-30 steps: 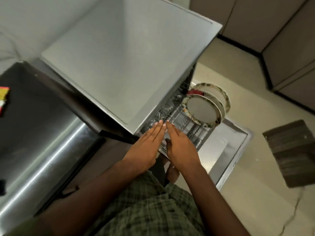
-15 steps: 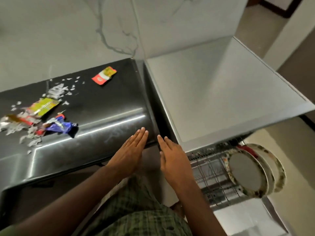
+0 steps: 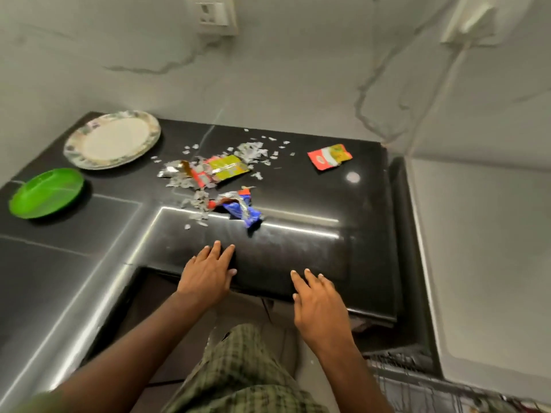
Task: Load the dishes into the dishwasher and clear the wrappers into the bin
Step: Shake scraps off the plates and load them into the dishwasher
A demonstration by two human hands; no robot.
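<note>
Both hands, left and right, are flat and released at the near edge of the counter; bare counter separates them from the wrappers, and the plates lie far left

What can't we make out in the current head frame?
- Dishwasher rack: cut off by the bottom edge, motion-blurred; its contents can't be told.
- Bin: not in view.
- Wrapper print on the red sachet and blue wrapper: too small and blurred to read.
- Left hand and right hand: whether the straight fingers touch the black counter is unclear.
</note>
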